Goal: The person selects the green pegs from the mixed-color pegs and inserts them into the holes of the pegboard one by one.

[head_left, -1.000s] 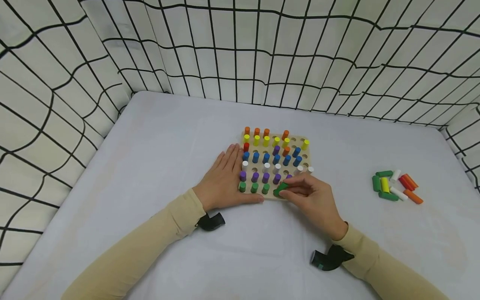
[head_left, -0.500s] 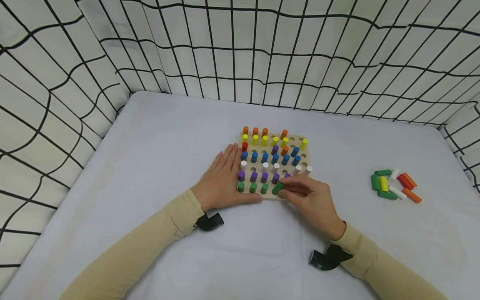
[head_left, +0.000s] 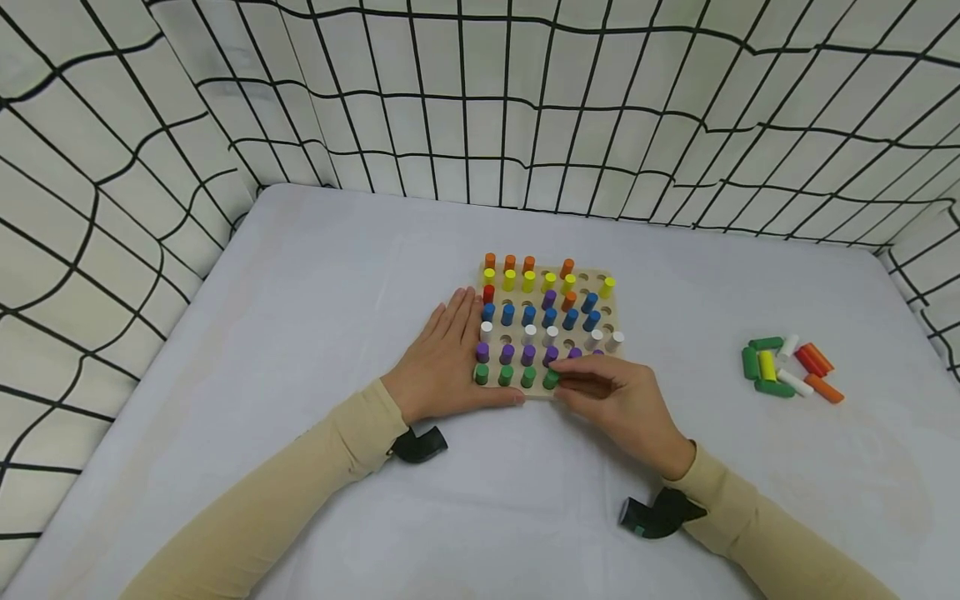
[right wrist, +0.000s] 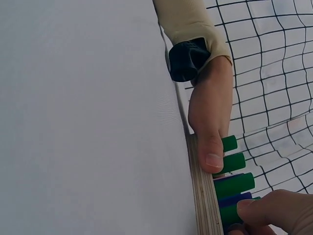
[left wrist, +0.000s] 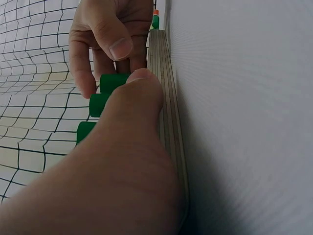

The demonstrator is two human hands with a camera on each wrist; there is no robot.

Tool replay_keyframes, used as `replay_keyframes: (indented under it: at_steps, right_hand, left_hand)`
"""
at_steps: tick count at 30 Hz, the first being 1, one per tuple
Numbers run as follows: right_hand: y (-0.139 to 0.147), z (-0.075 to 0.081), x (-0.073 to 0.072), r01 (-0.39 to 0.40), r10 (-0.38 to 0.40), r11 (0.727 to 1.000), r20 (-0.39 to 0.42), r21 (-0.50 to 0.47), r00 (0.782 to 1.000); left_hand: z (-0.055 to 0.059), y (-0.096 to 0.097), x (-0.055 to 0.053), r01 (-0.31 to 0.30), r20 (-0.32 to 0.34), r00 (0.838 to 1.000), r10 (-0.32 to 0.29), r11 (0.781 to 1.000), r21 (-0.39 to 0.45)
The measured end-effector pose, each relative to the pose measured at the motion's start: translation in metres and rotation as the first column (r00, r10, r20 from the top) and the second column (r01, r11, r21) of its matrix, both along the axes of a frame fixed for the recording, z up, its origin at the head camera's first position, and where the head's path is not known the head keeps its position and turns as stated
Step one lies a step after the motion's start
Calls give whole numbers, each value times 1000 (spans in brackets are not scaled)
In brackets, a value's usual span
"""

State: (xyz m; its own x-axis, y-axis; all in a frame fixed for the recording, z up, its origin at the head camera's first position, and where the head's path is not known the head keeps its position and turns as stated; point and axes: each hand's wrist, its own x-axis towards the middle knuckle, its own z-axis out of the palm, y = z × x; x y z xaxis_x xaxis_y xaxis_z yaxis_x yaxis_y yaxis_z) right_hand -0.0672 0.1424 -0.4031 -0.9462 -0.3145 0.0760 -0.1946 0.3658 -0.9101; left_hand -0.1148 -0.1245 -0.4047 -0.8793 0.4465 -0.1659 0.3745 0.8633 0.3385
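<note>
A wooden pegboard point(head_left: 536, 396) carries rows of coloured pegs. My left hand point(head_left: 446, 367) lies along its left side with straight fingers, the thumb stretched along the front edge. In the right wrist view that thumb point(right wrist: 211, 159) presses against the board's side near the green pegs. With thumb and index finger, my right hand point(head_left: 618, 400) pinches a green peg point(head_left: 551, 379), which stands upright as the fourth in the front row. In the right wrist view the right thumb point(right wrist: 254, 210) touches this peg's side. Behind it runs a row of purple pegs point(head_left: 528, 355).
Loose green, white, yellow, red and orange pegs point(head_left: 768, 388) lie on the white table point(head_left: 337, 275) to the right. A black wire grid point(head_left: 480, 104) rises around the table's back and sides. Some holes in the board show between the pegs.
The green peg in my right hand has gone from tilted to upright in the front row, and the right fingertips have shifted slightly left. My left hand has stayed in place.
</note>
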Motion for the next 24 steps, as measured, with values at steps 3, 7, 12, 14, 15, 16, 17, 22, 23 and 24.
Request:
replay_keyframes:
  at_steps: [3, 7, 12, 14, 15, 16, 17, 22, 23, 24]
  right_hand:
    - [1, 4, -1, 3, -3, 1000, -21, 19, 1000]
    - [6, 11, -2, 19, -18, 1000, -54, 9, 998]
    - [17, 22, -5, 42, -37, 999, -139, 34, 990]
    - [23, 27, -6, 55, -48, 998, -169, 37, 984]
    - [27, 30, -7, 65, -57, 997, -183, 40, 981]
    - [32, 32, -8, 81, -71, 996, -195, 44, 978]
    - [37, 34, -9, 99, -86, 994, -209, 52, 974]
    - [64, 45, -12, 201, -173, 975, -247, 95, 953]
    - [69, 47, -12, 218, -185, 970, -249, 111, 951]
    - [74, 50, -13, 231, -195, 965, -250, 122, 948]
  left_hand:
    - [0, 0, 0, -4, -1, 1000, 4, 1000, -1]
    - [-1, 0, 0, 0, -5, 1000, 0, 1000, -5]
    - [-2, 1, 0, 1, 3, 1000, -1, 1000, -1]
    - [-2, 1, 0, 0, 5, 1000, 0, 1000, 1]
    - [-2, 1, 0, 0, 4, 1000, 0, 1000, 1]
    - [-2, 1, 0, 2, 2, 1000, -2, 1000, 1]
    - [-2, 1, 0, 2, 3, 1000, -2, 1000, -2]
    - [-1, -1, 0, 2, 12, 1000, -1, 1000, -5]
    - [0, -1, 0, 1, 15, 1000, -1, 1000, -5]
    - [0, -2, 0, 0, 16, 1000, 0, 1000, -4]
